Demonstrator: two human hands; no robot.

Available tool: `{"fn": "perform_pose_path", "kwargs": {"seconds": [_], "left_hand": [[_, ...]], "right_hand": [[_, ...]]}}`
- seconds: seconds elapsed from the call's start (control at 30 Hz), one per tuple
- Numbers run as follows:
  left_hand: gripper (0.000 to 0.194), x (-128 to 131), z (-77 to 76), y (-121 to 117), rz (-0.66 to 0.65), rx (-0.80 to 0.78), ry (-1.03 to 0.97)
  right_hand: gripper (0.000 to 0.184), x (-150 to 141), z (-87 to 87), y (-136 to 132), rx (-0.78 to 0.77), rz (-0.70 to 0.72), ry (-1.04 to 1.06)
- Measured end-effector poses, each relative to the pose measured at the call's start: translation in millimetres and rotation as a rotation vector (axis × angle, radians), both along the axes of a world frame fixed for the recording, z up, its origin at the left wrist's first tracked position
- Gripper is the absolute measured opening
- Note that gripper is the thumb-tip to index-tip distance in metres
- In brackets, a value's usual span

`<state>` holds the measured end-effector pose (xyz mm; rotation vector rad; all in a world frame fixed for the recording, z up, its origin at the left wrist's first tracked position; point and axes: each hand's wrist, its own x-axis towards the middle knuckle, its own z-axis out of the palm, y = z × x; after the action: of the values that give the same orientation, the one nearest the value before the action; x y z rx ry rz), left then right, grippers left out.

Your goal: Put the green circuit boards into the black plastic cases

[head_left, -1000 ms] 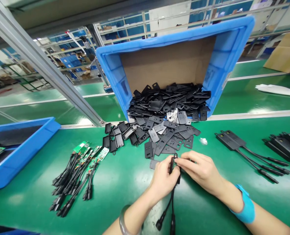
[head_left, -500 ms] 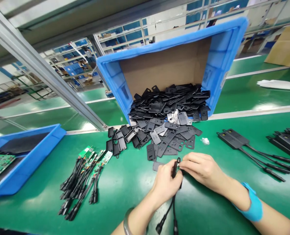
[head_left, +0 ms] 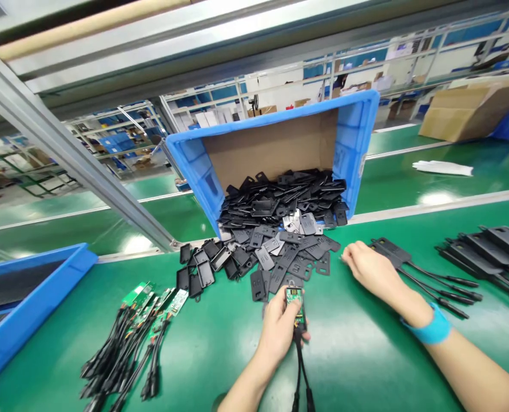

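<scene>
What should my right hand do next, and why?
Probably pick up one of the flat black plates just beyond your left hand, which holds a circuit board face up and uncovered, while the black units at right show no bare board.

Left hand (head_left: pixel 278 323) hides part of the circuit board (head_left: pixel 293 297); its paired cables (head_left: pixel 299 360) run out of view at bottom. Right hand (head_left: pixel 371 272): anything in its fingertips too small to tell. Blue tray (head_left: pixel 44 300), surface's (head_left: pixel 220 349) left end, cropped. Bin's (head_left: pixel 354 151) front lip mostly buried. Far shelving (head_left: pixel 117 140) blurred.
</scene>
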<state>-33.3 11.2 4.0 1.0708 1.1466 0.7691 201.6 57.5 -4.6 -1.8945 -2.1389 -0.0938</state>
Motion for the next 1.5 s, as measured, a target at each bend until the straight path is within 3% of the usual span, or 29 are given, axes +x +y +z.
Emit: {"fn": "perform_pose_path", "kwargs": {"seconds": [0.07, 0.17, 0.27, 0.37, 0.43, 0.53, 0.63, 0.73, 0.8, 0.9, 1.0, 1.13, 1.3, 1.5], "left_hand": [[0.039, 0, 0.7, -1, 0.000, -0.044, -0.074], [0.041, 0, 2.0, -1, 0.024, -0.044, -0.147], [0.043, -3, 4.3, -1, 0.055, -0.025, -0.199], [0.048, -6, 5.9, -1, 0.063, -0.021, -0.251], [0.052, -7, 5.5, -1, 0.052, -0.024, -0.276], [0.051, -8, 3.3, 0, 0.044, -0.011, -0.287], [0.047, -7, 2.0, 1, 0.042, -0.025, -0.269], [0.046, -5, 2.6, 0, 0.034, -0.062, -0.247], [0.047, -4, 3.2, 0, 0.025, -0.065, -0.255], [0.055, -3, 3.0, -1, -0.019, -0.082, -0.276], [0.061, -1, 1.1, -2, -0.049, -0.109, -0.269], [0.068, 2, 0.0, -3, -0.014, -0.097, -0.269], [0.054, 5, 2.3, -3, -0.071, -0.073, -0.248], [0.055, 2, 0.0, -4, -0.141, -0.027, -0.182]], "right_hand": [[0.021, 9, -3.6, 5, -0.053, -0.108, -0.147], [0.022, 7, -3.9, 7, 0.006, -0.128, -0.169], [0.018, -8, -4.3, 6, 0.130, 0.047, -0.028], [0.033, -24, -7.6, 6, 0.145, 0.199, -0.023], [0.039, -32, -8.9, 5, 0.118, 0.215, -0.092], [0.029, -36, -7.1, 2, 0.099, 0.265, -0.174], [0.024, -32, -2.1, -2, 0.195, 0.290, -0.156], [0.031, -26, 5.4, -7, 0.337, 0.199, 0.081], [0.032, -26, 11.9, -12, 0.312, 0.133, 0.373], [0.032, -33, 22.2, -21, 0.040, 0.148, 0.810], [0.029, -45, 28.2, -28, -0.177, 0.230, 1.036], [0.021, -56, 23.9, -32, -0.222, 0.260, 1.188], [0.016, -62, 10.6, -33, -0.173, 0.262, 1.158], [0.016, -70, 5.9, -35, -0.230, 0.240, 1.188]]}}
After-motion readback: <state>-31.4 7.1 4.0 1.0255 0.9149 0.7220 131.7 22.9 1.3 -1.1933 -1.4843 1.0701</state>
